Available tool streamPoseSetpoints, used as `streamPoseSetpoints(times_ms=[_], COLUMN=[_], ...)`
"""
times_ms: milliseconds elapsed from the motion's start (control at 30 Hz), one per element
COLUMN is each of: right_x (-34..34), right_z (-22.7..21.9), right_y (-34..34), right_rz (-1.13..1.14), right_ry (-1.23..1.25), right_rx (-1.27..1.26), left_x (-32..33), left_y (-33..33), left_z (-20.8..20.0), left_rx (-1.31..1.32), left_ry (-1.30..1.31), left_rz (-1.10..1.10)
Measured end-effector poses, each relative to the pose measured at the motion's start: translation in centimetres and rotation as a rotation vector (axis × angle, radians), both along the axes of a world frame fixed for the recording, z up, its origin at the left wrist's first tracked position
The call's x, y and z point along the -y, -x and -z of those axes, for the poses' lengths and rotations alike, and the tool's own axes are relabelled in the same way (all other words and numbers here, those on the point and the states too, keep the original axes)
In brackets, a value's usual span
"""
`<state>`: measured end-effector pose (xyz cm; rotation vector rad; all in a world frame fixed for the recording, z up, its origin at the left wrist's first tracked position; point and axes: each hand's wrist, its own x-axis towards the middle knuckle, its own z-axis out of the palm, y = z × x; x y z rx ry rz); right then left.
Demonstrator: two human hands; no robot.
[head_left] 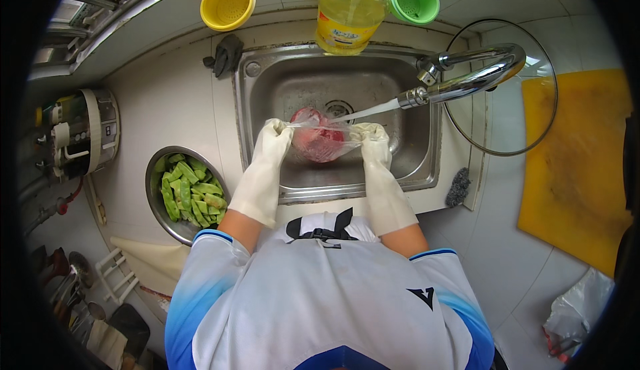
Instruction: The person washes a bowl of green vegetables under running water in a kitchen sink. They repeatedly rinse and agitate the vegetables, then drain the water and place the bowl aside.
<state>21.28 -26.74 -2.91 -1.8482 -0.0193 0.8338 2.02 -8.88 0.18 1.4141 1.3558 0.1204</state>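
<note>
A clear plastic bag [339, 147] with a lump of raw red meat [317, 138] inside hangs between my hands over the steel sink [347, 192]. Both hands wear long cream rubber gloves. My left hand [275, 137] pinches the bag's mouth at its left edge, fingers closed. On the opposite side, my right hand [373, 142] has its fingers closed on the bag's right edge, so the mouth is pulled wide. From the chrome tap [460, 82] a stream of water [373, 111] runs slantwise toward the bag's opening, just above the drain [340, 109].
A steel bowl of cut green beans [153, 198] stands left of the sink. Behind it are a yellow dish soap bottle [348, 20] and yellow [228, 3] and green strainers [415, 0]. On the right are a glass lid [497, 151], a steel scrubber [459, 188] and a yellow cutting board [573, 163].
</note>
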Motion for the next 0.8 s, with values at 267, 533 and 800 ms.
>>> streamPoseSetpoints(times_ms=[267,533,800], right_x=[0.1,-0.8,3.6], right_z=[-4.5,-5.3,-3.5], right_y=[1.4,1.8,-1.7], right_rz=[0.12,0.098,-0.087], right_ry=[-0.197,-0.175,0.067], right_rx=[-0.346,-0.41,-0.109], left_x=[0.6,-0.3,-2.0], left_y=[-0.3,-2.2,-0.9], left_z=[-5.5,6.1,1.2], left_rx=[0.31,-0.455,-0.287], left_ry=[-0.68,-0.365,-0.148], left_rz=[0.298,1.358,0.768])
